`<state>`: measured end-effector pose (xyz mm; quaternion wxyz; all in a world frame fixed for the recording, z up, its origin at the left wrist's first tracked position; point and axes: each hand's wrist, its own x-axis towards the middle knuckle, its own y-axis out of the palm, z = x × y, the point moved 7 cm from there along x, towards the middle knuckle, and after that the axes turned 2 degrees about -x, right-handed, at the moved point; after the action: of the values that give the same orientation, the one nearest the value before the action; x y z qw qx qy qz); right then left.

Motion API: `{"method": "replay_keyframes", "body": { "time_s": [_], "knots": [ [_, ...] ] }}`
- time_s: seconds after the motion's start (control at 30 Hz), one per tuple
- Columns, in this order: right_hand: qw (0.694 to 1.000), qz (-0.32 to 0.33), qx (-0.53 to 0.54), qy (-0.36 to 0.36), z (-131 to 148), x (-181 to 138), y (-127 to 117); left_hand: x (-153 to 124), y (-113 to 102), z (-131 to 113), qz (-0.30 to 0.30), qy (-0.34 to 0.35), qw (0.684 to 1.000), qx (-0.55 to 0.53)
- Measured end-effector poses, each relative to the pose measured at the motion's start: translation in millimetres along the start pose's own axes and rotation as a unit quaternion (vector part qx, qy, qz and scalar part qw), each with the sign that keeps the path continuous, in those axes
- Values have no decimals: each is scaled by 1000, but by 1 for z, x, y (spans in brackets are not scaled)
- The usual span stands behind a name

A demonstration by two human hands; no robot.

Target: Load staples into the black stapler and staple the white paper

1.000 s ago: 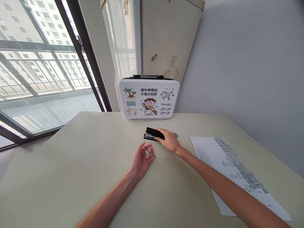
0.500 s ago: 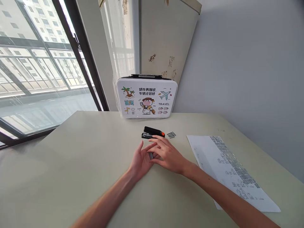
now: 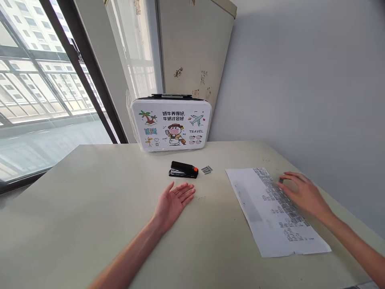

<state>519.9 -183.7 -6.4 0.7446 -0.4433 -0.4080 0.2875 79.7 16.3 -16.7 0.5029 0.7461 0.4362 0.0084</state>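
My left hand point(image 3: 174, 199) lies palm up on the table point(image 3: 90, 208), fingers apart and empty, just in front of a black stapler point(image 3: 183, 169) with an orange end. A small loose strip of staples point(image 3: 207, 169) lies right of the stapler. My right hand point(image 3: 300, 192) hovers over the far right part of a white paper sheet point(image 3: 270, 216) that carries rows of grey staple strips point(image 3: 285, 200). Its fingers reach left, slightly blurred, and pinch a small grey staple strip point(image 3: 280, 180) at their tips.
A white case point(image 3: 170, 125) printed with cartoons and "TRAVEL" stands upright at the table's far edge against a worn cabinet point(image 3: 192, 48). A large window point(image 3: 36, 88) is on the left and a grey wall point(image 3: 300, 80) on the right.
My right hand left the stapler, picked the staple strip out of my left palm and moved right over the paper. My left palm is now empty. The view shifted right.
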Motion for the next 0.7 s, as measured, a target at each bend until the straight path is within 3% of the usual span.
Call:
{"method": "replay_keyframes", "body": {
  "time_s": [0.07,0.13,0.23,0.3,0.37,0.47,0.6,0.7],
  "knots": [
    [1000,4,-16,23,-43,3,-4,0,0,0,-10,1,1000,5],
    [999,20,-14,30,-67,5,-2,0,1,0,-14,2,1000,5],
    [998,42,-8,41,-76,5,6,1,2,-1,-9,6,1000,10],
    [999,29,-13,44,-64,5,8,2,1,-2,-3,8,1000,16],
    [999,7,-9,31,-35,4,6,3,0,-1,6,9,1000,21],
    [999,8,44,-18,36,-2,7,4,-1,0,21,9,999,25],
    [982,100,124,-98,142,-11,26,5,-3,1,30,7,999,26],
    [962,161,154,-157,202,-19,48,6,-4,1,36,8,999,27]
  ]
}}
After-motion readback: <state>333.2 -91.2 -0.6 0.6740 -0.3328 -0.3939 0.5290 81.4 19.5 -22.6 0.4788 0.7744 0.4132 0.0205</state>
